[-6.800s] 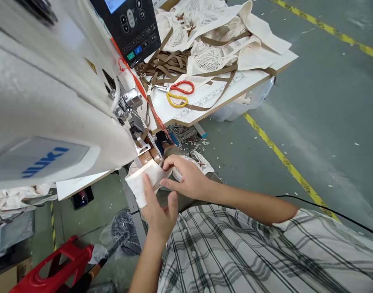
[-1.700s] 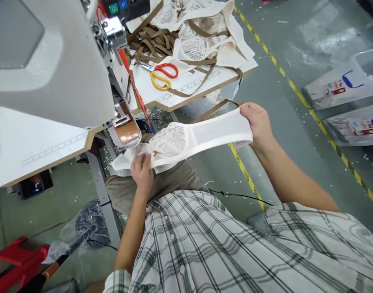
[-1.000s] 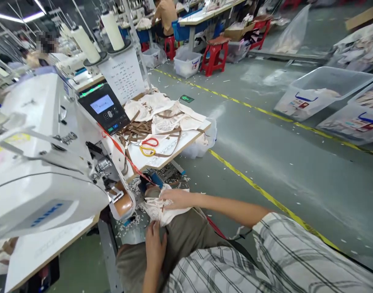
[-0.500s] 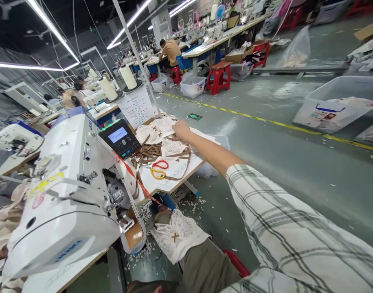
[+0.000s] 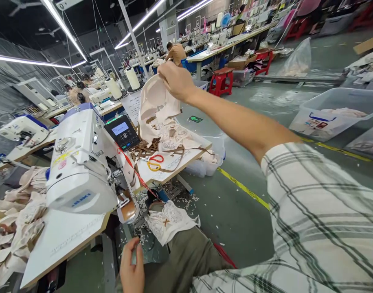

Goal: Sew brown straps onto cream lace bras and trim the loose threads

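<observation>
My right hand (image 5: 176,80), stretched far forward, pinches the upper edge of a cream bra (image 5: 157,97) and holds it up above the table extension. The bra's lower part hangs against a pile of lace bras (image 5: 174,136) with brown straps. Low in the view, my left hand (image 5: 132,266) is raised near my lap, its thumb and forefinger slightly apart with nothing visible between them. Another white lace bra (image 5: 171,221) with a small brown cross of ribbon lies over my knee. Scissors (image 5: 155,162) with red and yellow handles rest on the table near the pile.
A white sewing machine (image 5: 82,171) stands at left, with a control panel (image 5: 122,132) beside the pile. More cream pieces (image 5: 18,228) are heaped at far left. A clear bin (image 5: 209,156) sits beyond the table edge. Thread cones (image 5: 132,78) stand behind.
My right hand has risen from the pile, lifting a bra upward. My left hand has come into view at the bottom. The view has shifted slightly.
</observation>
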`<state>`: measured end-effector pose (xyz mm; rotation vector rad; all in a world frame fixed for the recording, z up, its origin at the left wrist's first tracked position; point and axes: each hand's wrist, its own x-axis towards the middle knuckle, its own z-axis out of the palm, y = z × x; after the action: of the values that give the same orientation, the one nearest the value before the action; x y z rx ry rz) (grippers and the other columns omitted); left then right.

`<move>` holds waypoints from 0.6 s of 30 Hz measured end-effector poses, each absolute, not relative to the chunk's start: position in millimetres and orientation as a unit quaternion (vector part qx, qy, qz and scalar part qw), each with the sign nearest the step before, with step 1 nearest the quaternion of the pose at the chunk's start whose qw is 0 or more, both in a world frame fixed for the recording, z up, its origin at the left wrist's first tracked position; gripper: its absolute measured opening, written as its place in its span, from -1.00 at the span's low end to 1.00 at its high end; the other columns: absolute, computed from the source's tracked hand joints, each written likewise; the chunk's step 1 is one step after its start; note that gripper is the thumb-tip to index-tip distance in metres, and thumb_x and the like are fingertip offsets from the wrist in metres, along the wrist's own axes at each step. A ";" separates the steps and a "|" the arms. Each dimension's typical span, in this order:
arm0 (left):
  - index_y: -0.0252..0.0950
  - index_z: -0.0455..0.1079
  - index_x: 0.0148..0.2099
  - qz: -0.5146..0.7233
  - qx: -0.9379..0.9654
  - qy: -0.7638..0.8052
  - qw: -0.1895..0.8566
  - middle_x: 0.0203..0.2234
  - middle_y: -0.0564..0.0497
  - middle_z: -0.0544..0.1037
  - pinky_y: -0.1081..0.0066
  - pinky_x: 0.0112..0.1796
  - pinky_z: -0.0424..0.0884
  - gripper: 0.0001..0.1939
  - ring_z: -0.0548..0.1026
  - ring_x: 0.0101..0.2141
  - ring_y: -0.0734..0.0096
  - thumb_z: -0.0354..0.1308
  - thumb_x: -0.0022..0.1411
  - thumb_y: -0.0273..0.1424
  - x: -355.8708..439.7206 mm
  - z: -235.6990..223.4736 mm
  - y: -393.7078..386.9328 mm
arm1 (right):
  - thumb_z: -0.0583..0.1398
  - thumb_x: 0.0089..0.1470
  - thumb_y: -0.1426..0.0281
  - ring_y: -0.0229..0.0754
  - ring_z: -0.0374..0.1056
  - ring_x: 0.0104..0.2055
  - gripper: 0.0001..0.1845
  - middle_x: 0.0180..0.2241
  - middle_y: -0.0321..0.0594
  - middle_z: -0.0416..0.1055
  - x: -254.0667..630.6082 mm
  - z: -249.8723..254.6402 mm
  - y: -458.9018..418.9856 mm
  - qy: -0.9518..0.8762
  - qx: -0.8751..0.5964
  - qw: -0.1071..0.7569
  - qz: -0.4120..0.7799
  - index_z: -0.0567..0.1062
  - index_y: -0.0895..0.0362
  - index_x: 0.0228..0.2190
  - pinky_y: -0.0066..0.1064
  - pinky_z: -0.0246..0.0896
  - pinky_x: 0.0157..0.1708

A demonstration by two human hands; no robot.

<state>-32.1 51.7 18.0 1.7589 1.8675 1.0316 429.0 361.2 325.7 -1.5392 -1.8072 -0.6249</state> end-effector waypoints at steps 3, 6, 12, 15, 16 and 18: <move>-0.18 0.48 0.02 0.411 0.686 0.584 0.142 -0.05 -0.15 0.58 0.22 -0.07 0.52 -0.68 0.57 -0.06 0.14 0.12 0.33 -0.15 2.8 84.6 56.4 | -0.13 0.45 0.31 -0.24 0.28 -0.08 -0.60 0.00 -0.11 0.41 427.0 374.2 295.0 -0.772 -0.501 0.298 -0.254 0.39 0.22 0.05 -0.33 0.17 -0.06; -0.18 0.35 0.21 0.506 0.713 0.482 0.056 0.06 -0.17 0.49 0.13 0.15 0.38 -0.54 0.49 0.08 0.13 0.21 0.30 -0.27 53.0 145.5 59.7 | -0.04 0.38 0.37 -0.24 0.31 -0.03 -0.66 -0.07 -0.19 0.46 415.8 402.3 224.6 -0.816 -0.453 0.258 -0.251 0.45 0.23 -0.01 -0.33 0.18 0.00; -0.31 -0.09 0.47 0.505 0.748 0.429 0.043 0.43 -0.36 -0.01 -0.04 0.36 0.01 0.16 -0.01 0.42 -0.13 0.44 -0.01 -0.13 127.4 204.8 83.2 | 0.09 0.33 0.27 -0.30 0.31 -0.08 -0.73 -0.19 -0.36 0.48 388.3 410.0 98.6 -0.866 -0.389 0.253 -0.185 0.54 0.07 -0.10 -0.43 0.14 -0.01; -0.34 0.39 0.18 0.416 0.771 0.422 0.234 0.12 -0.28 0.49 0.05 0.10 0.42 -0.20 0.49 0.08 -0.07 0.36 0.02 0.05 115.3 195.4 89.1 | 0.13 0.32 0.29 -0.34 0.27 -0.19 -0.74 -0.20 -0.30 0.48 388.8 396.1 60.7 -0.886 -0.351 0.269 -0.137 0.54 0.16 -0.10 -0.44 0.13 -0.11; -0.36 0.49 0.00 0.362 0.768 0.426 0.314 -0.06 -0.23 0.60 0.11 -0.05 0.50 -0.29 0.57 -0.10 0.00 0.33 0.01 0.12 104.7 189.6 86.8 | 0.14 0.32 0.31 -0.34 0.27 -0.20 -0.72 -0.19 -0.27 0.48 391.1 387.6 54.2 -0.893 -0.346 0.260 -0.118 0.53 0.22 -0.09 -0.44 0.13 -0.13; -0.36 0.54 -0.24 0.260 0.746 0.448 0.419 -0.32 -0.15 0.64 0.23 -0.27 0.52 -0.35 0.56 -0.34 0.14 0.33 -0.04 0.17 77.6 180.2 76.6 | 0.14 0.32 0.29 -0.34 0.32 -0.18 -0.66 -0.19 -0.26 0.46 396.4 362.4 51.0 -0.902 -0.375 0.204 -0.063 0.51 0.31 -0.06 -0.42 0.15 -0.10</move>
<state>77.6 76.6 180.2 1.8694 1.1224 0.6519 396.4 51.0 362.4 -1.0465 -2.5158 -0.1759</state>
